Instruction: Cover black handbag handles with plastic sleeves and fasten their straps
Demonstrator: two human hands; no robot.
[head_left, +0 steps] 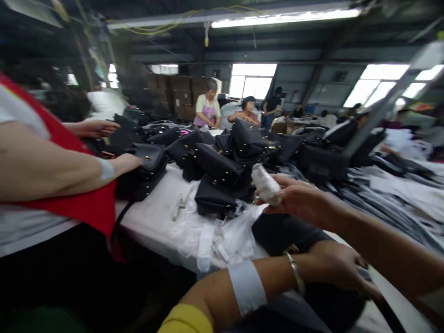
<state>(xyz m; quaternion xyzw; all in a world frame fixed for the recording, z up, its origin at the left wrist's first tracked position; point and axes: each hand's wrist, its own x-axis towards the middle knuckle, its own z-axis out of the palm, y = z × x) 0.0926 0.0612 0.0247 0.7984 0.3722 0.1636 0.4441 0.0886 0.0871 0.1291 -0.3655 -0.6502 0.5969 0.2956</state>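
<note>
My right hand point(300, 199) is raised over the table at the right, its fingers closed round a small white wrapped bundle point(266, 185). Lower down, my left hand point(342, 268), with a bracelet at the wrist, lies on a black bag point(287, 231) near the table's front edge. Its fingers are bent at a black strap point(386, 310) on the bag's right side; the fingertips are partly hidden. White wrapping point(243, 231) lies left of this bag, and a black bag with gold studs point(215, 196) sits just behind the wrapping.
A person in a red apron point(83, 185) stands at the left, both hands at a black bag point(151, 157). Many black bags are heaped across the white table point(156, 208). Straps and white sheets point(398, 185) cover the right side. Several people work farther back.
</note>
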